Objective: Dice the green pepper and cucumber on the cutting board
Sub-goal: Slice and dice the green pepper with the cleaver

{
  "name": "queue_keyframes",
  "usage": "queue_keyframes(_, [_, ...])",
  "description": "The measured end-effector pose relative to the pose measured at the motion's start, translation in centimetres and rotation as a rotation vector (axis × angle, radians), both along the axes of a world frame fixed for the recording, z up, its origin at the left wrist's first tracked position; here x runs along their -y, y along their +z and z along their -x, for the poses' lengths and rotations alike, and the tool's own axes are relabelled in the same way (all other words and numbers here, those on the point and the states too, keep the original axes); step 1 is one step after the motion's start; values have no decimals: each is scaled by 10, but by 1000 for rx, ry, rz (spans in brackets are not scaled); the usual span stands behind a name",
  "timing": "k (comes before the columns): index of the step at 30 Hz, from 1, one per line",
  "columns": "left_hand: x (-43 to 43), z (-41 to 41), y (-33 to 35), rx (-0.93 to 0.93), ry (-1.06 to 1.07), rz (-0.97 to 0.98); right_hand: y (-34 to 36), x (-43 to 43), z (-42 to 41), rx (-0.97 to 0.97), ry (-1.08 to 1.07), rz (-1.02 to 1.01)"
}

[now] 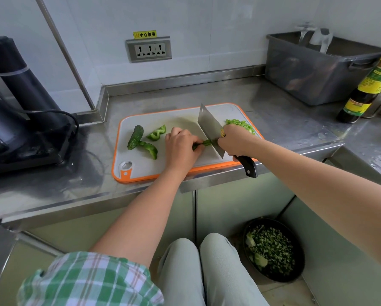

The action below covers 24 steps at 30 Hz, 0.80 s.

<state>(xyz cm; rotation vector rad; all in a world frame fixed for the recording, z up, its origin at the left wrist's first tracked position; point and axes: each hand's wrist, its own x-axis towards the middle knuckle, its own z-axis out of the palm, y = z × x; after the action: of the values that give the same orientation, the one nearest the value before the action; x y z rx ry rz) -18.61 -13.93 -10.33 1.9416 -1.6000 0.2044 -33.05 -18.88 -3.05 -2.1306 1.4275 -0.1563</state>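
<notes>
A grey cutting board (154, 166) with an orange rim lies on the steel counter. My left hand (180, 146) pinches a green pepper strip (206, 142) down on the board. My right hand (235, 142) grips a cleaver (209, 129) by its black handle, the blade standing across the strip's right end. A cucumber piece (135, 137) lies at the board's left, touching one of two larger pepper pieces (151, 149) (156, 133). A pile of diced pepper (240, 125) sits at the board's far right, partly hidden by my right hand.
A dark appliance (19, 120) with a cable stands on the left. A grey bin (317, 69) is at the back right, with a sauce bottle (366, 89) beside it. A black bowl of chopped greens (273, 250) sits on the floor. A wall socket (148, 49) is behind the board.
</notes>
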Motion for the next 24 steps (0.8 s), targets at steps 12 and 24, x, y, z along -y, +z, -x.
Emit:
queue_keyframes(12, [2, -1, -3, -28, -2, 20, 5, -1, 3, 3, 17, 6])
queue_keyframes(24, [2, -2, -3, -13, -6, 9, -6, -2, -2, 97, -31, 40])
